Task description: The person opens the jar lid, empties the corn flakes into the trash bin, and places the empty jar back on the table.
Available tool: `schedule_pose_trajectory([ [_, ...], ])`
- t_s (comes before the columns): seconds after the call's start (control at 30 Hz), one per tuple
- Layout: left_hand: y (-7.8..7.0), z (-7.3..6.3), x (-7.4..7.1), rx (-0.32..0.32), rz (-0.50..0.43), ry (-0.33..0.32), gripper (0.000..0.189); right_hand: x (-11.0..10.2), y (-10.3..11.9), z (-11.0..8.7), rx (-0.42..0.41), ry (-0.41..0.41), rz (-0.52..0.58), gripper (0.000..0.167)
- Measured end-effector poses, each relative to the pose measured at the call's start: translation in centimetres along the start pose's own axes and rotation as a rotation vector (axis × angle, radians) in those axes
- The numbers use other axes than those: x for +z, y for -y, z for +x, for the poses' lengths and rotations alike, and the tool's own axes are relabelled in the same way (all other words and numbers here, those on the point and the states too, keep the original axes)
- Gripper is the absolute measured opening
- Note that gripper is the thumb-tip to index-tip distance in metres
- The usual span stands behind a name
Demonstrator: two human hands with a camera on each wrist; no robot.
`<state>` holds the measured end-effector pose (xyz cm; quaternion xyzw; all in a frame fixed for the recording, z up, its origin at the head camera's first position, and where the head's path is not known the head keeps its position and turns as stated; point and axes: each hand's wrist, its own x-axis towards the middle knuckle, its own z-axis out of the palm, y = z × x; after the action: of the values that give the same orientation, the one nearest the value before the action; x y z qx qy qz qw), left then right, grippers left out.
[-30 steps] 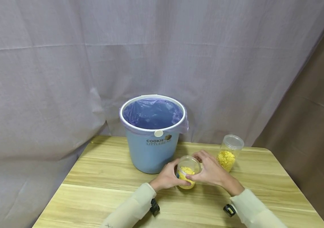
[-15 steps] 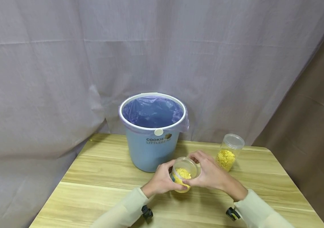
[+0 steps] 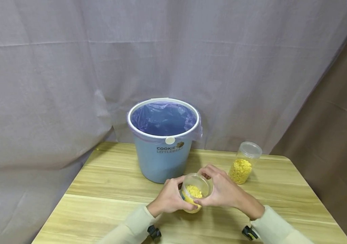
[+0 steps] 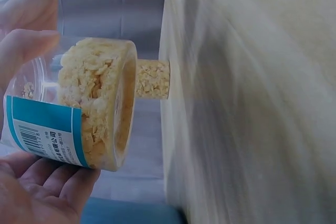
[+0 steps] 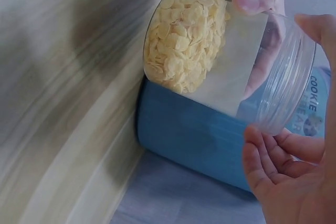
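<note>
A clear plastic jar [image 3: 193,192], part filled with yellow flakes, is held between both hands in front of the bin. My left hand [image 3: 168,197] grips its body, and a white and teal label [image 4: 50,132] shows beside those fingers. The thumb and fingers of my right hand [image 3: 224,189] hold the clear lid [image 5: 287,72] by its edge. In the left wrist view, a gap separates the jar's base from the tabletop. To the right stands a taller clear jar [image 3: 241,169] of yellow flakes, its clear lid on.
A blue bin [image 3: 161,162] with a white rim and a purple plastic liner [image 3: 149,120] stands behind the hands. All of it is on a wooden table [image 3: 100,206]. A grey curtain [image 3: 237,67] hangs close behind.
Both hands have carried the flake jar a little left and nearer to the person. Their hold on it looks much the same. The bin and the taller jar stay in place.
</note>
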<state>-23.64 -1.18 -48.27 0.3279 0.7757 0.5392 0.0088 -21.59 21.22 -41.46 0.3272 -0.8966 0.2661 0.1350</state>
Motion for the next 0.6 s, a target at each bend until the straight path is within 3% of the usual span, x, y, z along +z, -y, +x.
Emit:
schedule_pose_trajectory([
  [0.3,0.4,-0.7,-0.2,-0.037,-0.007,0.028,0.073,1.0,-0.3,-0.4,0.01,0.019,0.023,0.068],
  [0.5,0.4,-0.9,-0.2,-0.01,0.017,0.048,0.074,1.2,-0.5,-0.5,-0.052,0.011,0.027,0.068],
  [0.6,0.3,-1.1,-0.4,0.001,-0.009,0.117,0.074,1.0,-0.4,-0.6,-0.116,0.045,0.033,0.07],
])
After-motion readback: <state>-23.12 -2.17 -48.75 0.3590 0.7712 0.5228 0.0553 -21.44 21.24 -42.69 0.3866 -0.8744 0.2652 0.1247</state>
